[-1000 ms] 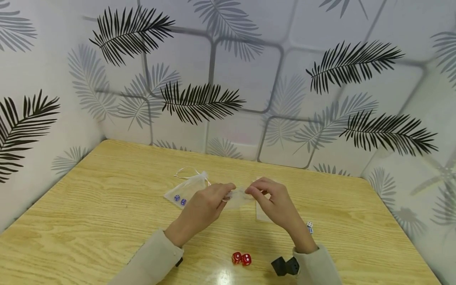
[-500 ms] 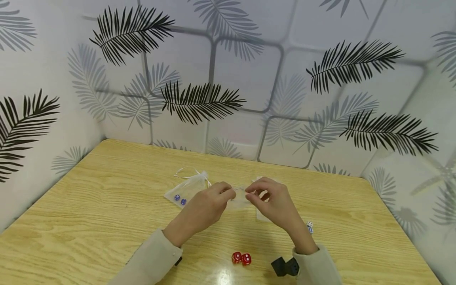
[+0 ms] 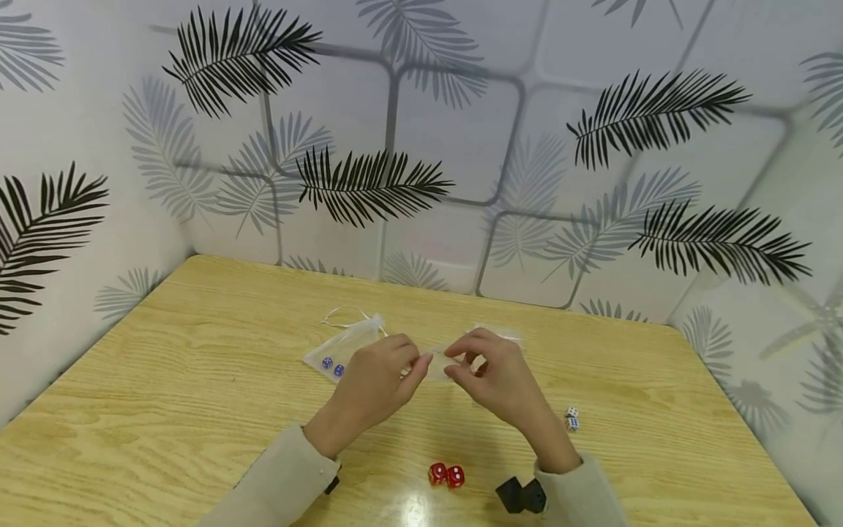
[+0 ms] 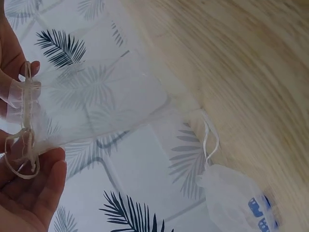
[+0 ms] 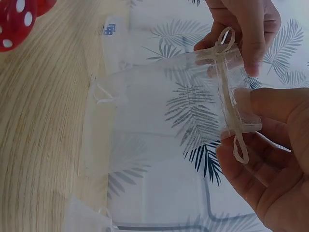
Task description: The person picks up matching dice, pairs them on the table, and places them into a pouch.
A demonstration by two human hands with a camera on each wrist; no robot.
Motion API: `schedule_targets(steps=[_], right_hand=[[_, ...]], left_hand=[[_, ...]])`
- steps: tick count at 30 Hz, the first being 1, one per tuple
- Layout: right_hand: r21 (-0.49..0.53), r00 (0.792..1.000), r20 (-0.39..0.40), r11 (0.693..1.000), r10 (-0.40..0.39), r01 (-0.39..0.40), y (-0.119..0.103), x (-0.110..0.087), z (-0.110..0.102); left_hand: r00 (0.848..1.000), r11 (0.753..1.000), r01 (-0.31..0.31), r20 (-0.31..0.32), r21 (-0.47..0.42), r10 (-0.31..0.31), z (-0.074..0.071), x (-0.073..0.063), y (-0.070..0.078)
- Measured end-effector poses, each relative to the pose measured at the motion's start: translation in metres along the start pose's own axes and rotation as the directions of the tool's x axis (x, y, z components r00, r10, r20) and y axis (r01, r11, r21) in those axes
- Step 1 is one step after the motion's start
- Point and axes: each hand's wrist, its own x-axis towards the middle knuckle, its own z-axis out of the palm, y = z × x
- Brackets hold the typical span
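Observation:
A sheer white drawstring bag (image 5: 154, 106) hangs between both hands, its gathered mouth and pale cord at the top. My left hand (image 3: 378, 377) pinches one end of the mouth, thumb stretched along it. Facing it, my right hand (image 3: 497, 373) holds the other end, thumb on the near side and fingers curled behind. The cord loops (image 4: 19, 154) stick out at each side of the mouth. No dice show through the held bag's mesh. Under the left hand lies a second mesh bag (image 3: 352, 340), with blue dice (image 3: 327, 363) inside.
Another white mesh bag (image 3: 503, 335) lies behind the right hand. Two red dice (image 3: 446, 475) sit in front, with two black dice (image 3: 522, 496) beside the right cuff. Small white dice (image 3: 571, 418) lie right of the forearm. A patterned wall (image 3: 435, 241) backs the wooden table (image 3: 197, 366).
The left thumb has straightened out along the bag's mouth. The right hand has shifted slightly left and its fingers have spread a little. The dice and the other bags stay put.

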Motion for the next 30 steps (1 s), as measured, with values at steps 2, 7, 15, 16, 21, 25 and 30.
schedule_targets(steps=[2,7,15,16,21,25,30], right_hand=[[-0.009,1.0,0.005,1.0,0.002,-0.002,-0.0012,0.0001,0.0009],[-0.044,1.0,-0.002,0.999,-0.002,0.002,-0.0019,0.0003,0.0022],[-0.087,1.0,-0.019,0.996,-0.01,0.008,-0.0027,-0.0001,0.0039],[-0.091,1.0,-0.019,0.996,-0.01,0.008,-0.0028,-0.0002,0.0046],[-0.123,1.0,-0.027,0.992,-0.012,0.009,-0.0042,-0.0009,0.0075],[-0.167,0.999,-0.038,0.986,0.009,-0.015,-0.0043,-0.0004,0.0085],[-0.188,0.999,-0.038,0.981,0.035,-0.041,-0.0045,0.0001,0.009]], left_hand=[[0.999,0.999,0.033,0.005,0.004,-0.033,-0.0001,0.0,0.0011],[0.997,0.997,0.072,0.03,0.007,-0.072,-0.0013,0.0002,0.0035],[0.993,0.997,0.083,0.083,-0.012,-0.081,-0.0024,0.0005,0.0069],[0.993,0.997,0.08,0.086,-0.013,-0.078,-0.0022,0.0005,0.007],[0.993,0.997,0.073,0.093,-0.027,-0.07,-0.0011,0.0,0.0072],[0.992,0.996,0.091,0.093,-0.017,-0.089,-0.0007,-0.0008,0.0075],[0.992,0.996,0.084,0.099,-0.023,-0.082,0.0004,-0.0003,0.0072]])
